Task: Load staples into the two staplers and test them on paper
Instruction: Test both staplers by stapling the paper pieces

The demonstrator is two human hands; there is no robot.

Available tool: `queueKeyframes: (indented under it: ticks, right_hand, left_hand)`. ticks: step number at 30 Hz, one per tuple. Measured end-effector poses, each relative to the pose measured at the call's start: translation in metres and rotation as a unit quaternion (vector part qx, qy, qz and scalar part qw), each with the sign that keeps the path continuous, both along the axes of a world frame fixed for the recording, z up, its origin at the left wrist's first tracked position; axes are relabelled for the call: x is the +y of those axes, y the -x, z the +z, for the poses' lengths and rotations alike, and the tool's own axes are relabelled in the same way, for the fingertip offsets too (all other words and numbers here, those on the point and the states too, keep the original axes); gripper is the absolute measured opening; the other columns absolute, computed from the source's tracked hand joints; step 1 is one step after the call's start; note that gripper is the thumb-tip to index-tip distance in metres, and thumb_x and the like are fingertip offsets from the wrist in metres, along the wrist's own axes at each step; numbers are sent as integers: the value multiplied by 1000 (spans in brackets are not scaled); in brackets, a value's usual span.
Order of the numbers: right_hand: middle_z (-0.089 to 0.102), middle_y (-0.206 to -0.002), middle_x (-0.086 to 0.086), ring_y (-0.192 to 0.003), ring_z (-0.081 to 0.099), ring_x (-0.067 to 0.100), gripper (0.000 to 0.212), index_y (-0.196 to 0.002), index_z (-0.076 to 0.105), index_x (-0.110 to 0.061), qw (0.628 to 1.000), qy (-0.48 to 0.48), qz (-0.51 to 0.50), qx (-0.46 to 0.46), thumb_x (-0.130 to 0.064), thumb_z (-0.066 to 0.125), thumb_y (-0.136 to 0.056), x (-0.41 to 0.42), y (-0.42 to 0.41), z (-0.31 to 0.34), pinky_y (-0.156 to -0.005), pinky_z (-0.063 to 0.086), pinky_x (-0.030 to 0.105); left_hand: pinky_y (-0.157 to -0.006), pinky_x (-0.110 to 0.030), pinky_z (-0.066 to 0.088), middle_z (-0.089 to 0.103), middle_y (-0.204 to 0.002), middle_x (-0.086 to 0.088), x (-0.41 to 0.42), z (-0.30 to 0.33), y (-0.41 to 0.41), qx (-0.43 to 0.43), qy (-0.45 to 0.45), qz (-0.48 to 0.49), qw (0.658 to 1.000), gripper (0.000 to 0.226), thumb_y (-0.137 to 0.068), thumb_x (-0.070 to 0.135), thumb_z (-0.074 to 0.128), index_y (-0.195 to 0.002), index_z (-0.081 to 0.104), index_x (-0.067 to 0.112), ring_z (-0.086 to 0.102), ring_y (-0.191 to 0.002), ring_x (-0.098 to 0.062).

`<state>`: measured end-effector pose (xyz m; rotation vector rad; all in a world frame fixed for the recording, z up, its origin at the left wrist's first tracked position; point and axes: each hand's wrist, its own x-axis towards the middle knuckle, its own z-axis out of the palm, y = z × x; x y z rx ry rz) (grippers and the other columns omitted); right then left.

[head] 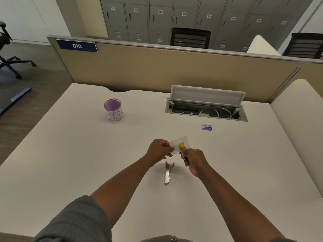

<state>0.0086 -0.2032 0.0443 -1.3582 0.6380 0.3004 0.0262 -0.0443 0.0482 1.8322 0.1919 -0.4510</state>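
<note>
Right hand [194, 158], centre of frame: fingers curled around yellow-tipped stapler [183, 153], yellow nose up and laid over the paper slip. Left hand [160, 150], just left of it: thumb and fingers pinching left edge of paper slip [179, 143], slip raised off the desk [70, 154].

Step in hand, judged: test of this stapler on paper, nose placed over lower right part of slip. Whether slip sits fully between the stapler's two halves: cannot tell, too small. Staple in paper: not visible.

Next move, judged: firm squeeze with right hand while left keeps slip flat and steady; then a check of the slip for a clinched staple.

Second stapler [168, 172], red-trimmed, metal: flat on desk just below and between the two hands, touching neither, looks hinged open. Loaded or not: cannot tell. Probably next for test or filling.

Staple box [206, 127], blue and white: up and right of the hands, well apart, near cable tray [206, 110] with lid raised.

Purple-rimmed cup [113, 110], marked "BIN": upper left on desk, well apart.
</note>
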Motion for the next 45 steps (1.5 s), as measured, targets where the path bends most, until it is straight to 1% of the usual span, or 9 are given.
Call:
queueKeyframes:
  ticks: [3, 7, 17, 20, 24, 27, 39, 43, 45]
  right_hand:
    - [64, -91, 12, -81, 56, 22, 31, -99, 63, 3, 1000, -9, 6, -8, -24, 69, -86, -2, 0, -2, -83, 44, 35]
    - [66, -92, 10, -87, 57, 22, 26, -93, 65, -4, 999, -21, 40, -3, -30, 65, -89, -4, 1, -3, -91, 44, 36]
    - [68, -93, 11, -83, 58, 22, 14, -80, 70, -13, 990, 104, 95, 2, -20, 63, -91, -25, 13, -22, -76, 42, 32]
    - [64, -79, 8, -76, 57, 26, 19, -78, 68, -9, 958, 251, 135, -10, -26, 69, -85, -32, 14, -33, -70, 44, 32]
    - [65, -112, 12, -108, 60, 30, 48, -122, 53, -8, 879, 438, 189, -3, -29, 69, -81, -34, 22, -39, -85, 45, 31]
    - [63, -112, 15, -107, 59, 33, 46, -119, 49, -7, 840, 494, 223, -5, -31, 65, -83, -31, 27, -43, -86, 45, 34]
    - [62, -105, 15, -96, 63, 33, 37, -103, 45, -3, 810, 519, 269, 49, -18, 67, -76, -25, 32, -48, -69, 43, 27]
    - [60, -107, 12, -99, 62, 32, 57, -108, 42, -6, 803, 520, 283, 63, -35, 76, -73, -27, 34, -45, -75, 46, 30]
    - [55, -112, 10, -103, 59, 31, 67, -118, 39, -9, 768, 574, 281, 47, -46, 74, -74, -27, 36, -39, -79, 48, 35]
  left_hand:
    - [-57, -24, 51, 73, -89, -11, -1, 1, -1, 2, 2, 3, 1000, 22, -84, 15, 70, -92, 65, -5, 72, -68, -14]
    - [-56, -23, 50, 72, -87, -13, -1, 0, -2, -6, -8, 5, 1000, 20, -84, 13, 69, -89, 65, -5, 72, -66, -15]
    - [-51, -22, 48, 67, -77, -6, 3, -3, -6, -24, -40, 50, 998, 15, -84, 13, 68, -74, 59, 8, 69, -57, -9]
    - [-50, -22, 47, 66, -76, -6, 3, -6, -6, -19, -40, 51, 998, 14, -84, 13, 68, -77, 58, 6, 68, -56, -8]
    - [-51, -21, 47, 67, -77, -6, 3, -8, -6, -18, -48, 44, 998, 13, -84, 14, 68, -79, 60, 5, 70, -58, -10]
    - [-52, -22, 48, 67, -77, -6, 3, -10, -6, -19, -52, 36, 998, 14, -85, 14, 69, -81, 61, 2, 71, -60, -13]
    - [-50, -21, 48, 67, -75, -4, 0, -8, -5, -18, -59, 12, 998, 19, -85, 13, 68, -71, 55, 11, 72, -65, -16]
    - [-52, -22, 48, 66, -74, -4, 1, -7, -2, -8, -49, 4, 999, 15, -85, 13, 69, -76, 59, 7, 73, -66, -16]
    - [-54, -23, 49, 66, -74, -3, 2, -6, -1, 5, -37, 0, 999, 14, -85, 13, 69, -77, 59, 6, 72, -66, -15]
